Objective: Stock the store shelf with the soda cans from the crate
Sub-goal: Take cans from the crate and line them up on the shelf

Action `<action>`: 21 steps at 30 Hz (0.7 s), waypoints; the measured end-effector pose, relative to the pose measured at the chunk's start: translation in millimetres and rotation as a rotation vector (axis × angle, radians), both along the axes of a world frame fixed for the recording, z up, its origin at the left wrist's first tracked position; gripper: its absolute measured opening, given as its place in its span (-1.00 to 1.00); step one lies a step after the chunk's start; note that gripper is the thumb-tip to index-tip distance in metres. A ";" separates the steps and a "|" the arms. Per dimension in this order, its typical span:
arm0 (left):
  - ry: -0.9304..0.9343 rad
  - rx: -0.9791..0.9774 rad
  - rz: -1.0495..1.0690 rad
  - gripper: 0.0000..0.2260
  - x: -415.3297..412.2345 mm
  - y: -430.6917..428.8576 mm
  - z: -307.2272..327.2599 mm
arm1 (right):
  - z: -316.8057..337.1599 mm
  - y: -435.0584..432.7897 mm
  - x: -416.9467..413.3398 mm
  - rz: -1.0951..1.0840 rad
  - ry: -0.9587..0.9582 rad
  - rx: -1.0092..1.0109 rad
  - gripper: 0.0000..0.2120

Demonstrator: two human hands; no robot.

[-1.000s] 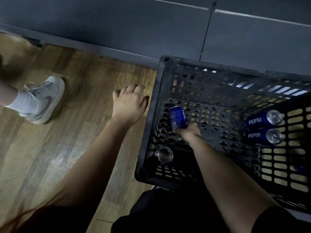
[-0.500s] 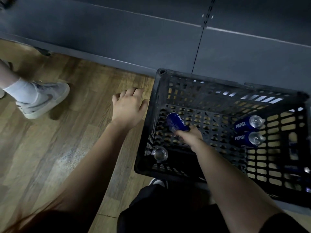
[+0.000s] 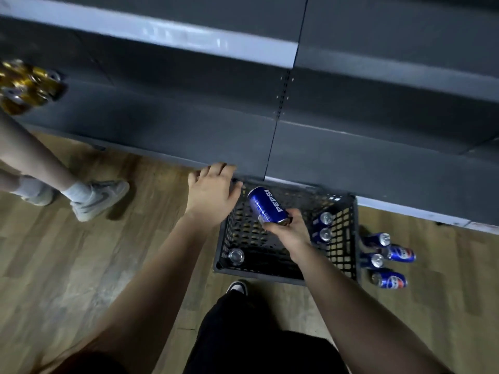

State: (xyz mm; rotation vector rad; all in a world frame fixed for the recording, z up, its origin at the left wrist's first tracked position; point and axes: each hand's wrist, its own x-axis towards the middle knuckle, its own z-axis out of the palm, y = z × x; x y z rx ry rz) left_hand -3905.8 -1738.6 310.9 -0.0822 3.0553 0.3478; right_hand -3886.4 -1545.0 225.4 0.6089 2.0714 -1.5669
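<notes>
Here right hand (image 3: pixel 291 233) grips one held can (image 3: pixel 266 205), left hand (image 3: pixel 213 193) slack, three crate cans (image 3: pixel 326 218) inside crate (image 3: pixel 351 238).

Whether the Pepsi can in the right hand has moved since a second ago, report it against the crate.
Yes, upward. The Pepsi can was low near the crate floor; now the right hand holds it raised, about level with the rim.
</notes>
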 end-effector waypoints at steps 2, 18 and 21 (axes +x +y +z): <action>0.017 0.003 -0.017 -0.60 -3.4 9.1 51.1 | 53.2 4.4 0.1 0.002 0.032 -0.009 -0.44; 0.055 0.234 0.024 -0.51 -52.7 56.2 314.8 | 337.2 3.4 -40.3 -0.038 0.438 -0.306 -0.39; 0.070 0.411 0.019 -0.44 -59.9 54.5 331.2 | 365.2 0.4 -49.2 0.000 0.470 -0.347 -0.36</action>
